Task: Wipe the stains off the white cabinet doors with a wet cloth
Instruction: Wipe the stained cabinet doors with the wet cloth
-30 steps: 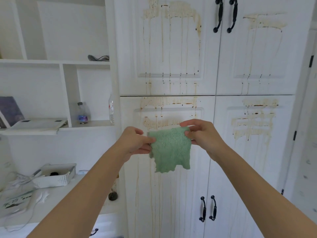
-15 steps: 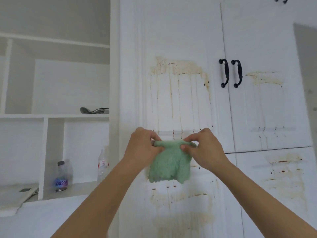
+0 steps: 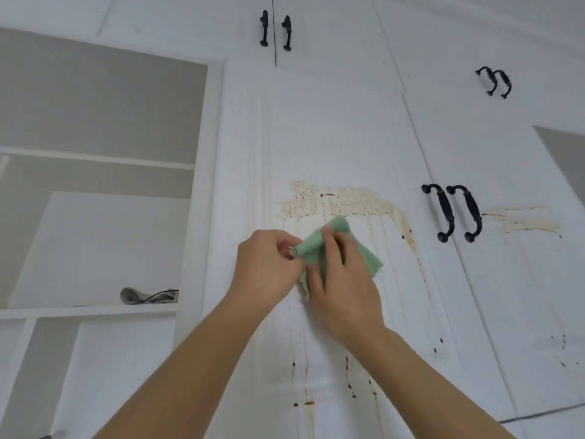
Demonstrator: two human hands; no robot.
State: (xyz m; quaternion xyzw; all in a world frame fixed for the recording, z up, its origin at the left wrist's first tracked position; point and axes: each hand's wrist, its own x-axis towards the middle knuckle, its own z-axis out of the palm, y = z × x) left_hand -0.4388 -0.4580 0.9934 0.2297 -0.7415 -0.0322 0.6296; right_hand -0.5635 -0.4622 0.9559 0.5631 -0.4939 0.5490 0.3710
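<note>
A green cloth [image 3: 364, 258] is bunched between both hands in front of the left white cabinet door [image 3: 332, 137]. My left hand [image 3: 266, 264] pinches the cloth's left end with fingers curled. My right hand [image 3: 345, 280] lies over the cloth, fingers around it, hiding much of it. A brown stain [image 3: 342, 201] with drip lines spreads just above the cloth. A second stain [image 3: 525, 221] marks the right door [image 3: 506, 280]. Dark red drops [image 3: 348, 375] dot the door lower down.
Black door handles [image 3: 452, 213] sit right of the stain, with more handles [image 3: 275, 31] higher up. Open white shelves [image 3: 95, 308] stand at the left, holding a grey item with a black cord [image 3: 148, 294].
The view has tilted upward and the hands have risen toward the upper stain. The cloth, earlier hanging spread between both hands, is now gathered into a bunch under the right hand.
</note>
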